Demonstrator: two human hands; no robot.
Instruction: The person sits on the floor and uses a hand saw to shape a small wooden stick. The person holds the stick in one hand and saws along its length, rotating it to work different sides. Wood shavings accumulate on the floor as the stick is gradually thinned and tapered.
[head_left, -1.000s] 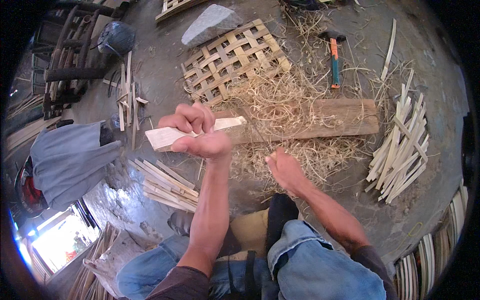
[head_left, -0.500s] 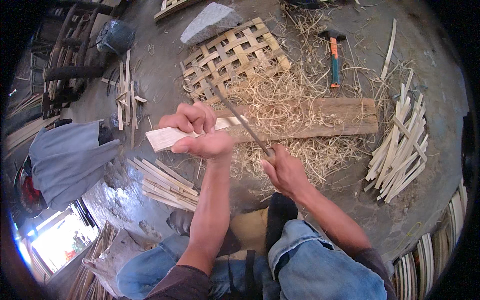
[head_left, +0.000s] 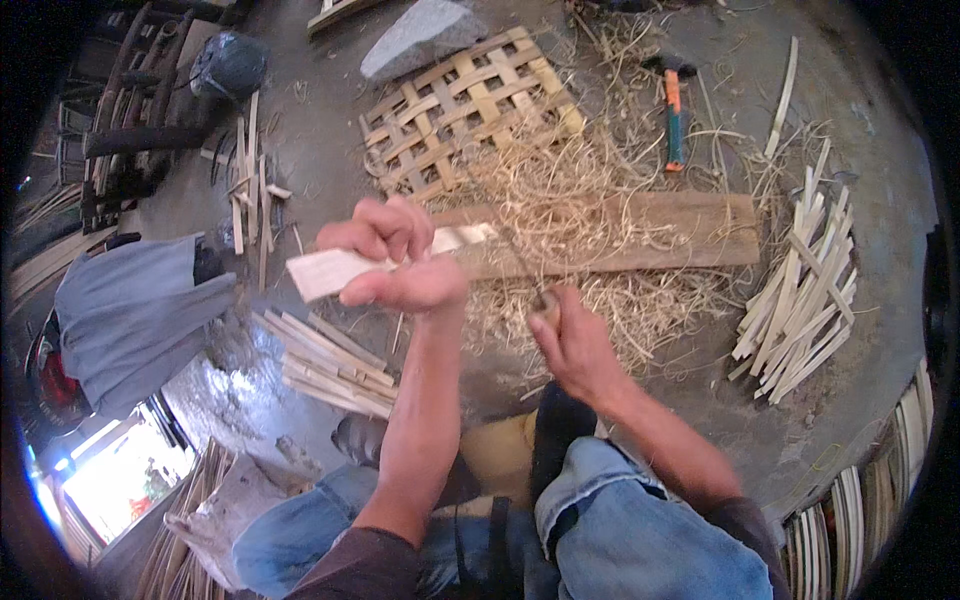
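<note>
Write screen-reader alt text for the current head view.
A person's left hand grips a pale wooden strip over a plank strewn with curly shavings; the right hand holds a blurred thin-bladed tool. Beyond lie a woven panel, a grey stone and a hammer, with pale strips piled at right.

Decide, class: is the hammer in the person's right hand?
No, the hammer lies on the floor beyond the board, while the right hand holds a wooden-handled tool.
</note>
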